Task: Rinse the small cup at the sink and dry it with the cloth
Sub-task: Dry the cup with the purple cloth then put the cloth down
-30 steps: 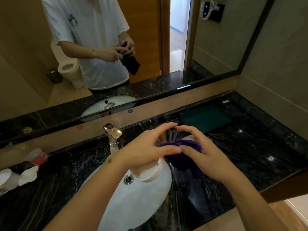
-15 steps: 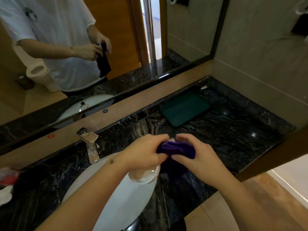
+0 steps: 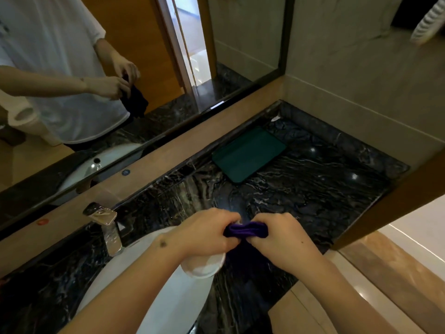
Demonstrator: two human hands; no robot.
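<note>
Left hand (image 3: 207, 233) grip: fingers curled round the small cup (image 3: 203, 265), its round end facing the camera below the knuckles. Right hand (image 3: 281, 239) grip pinches the purple cloth (image 3: 246, 231) bunched just right of the cup — both over the bench edge. Cloth looks pushed in from the right.

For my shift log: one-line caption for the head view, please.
Left hand holds the small white cup while right hand works the purple cloth into it.
</note>
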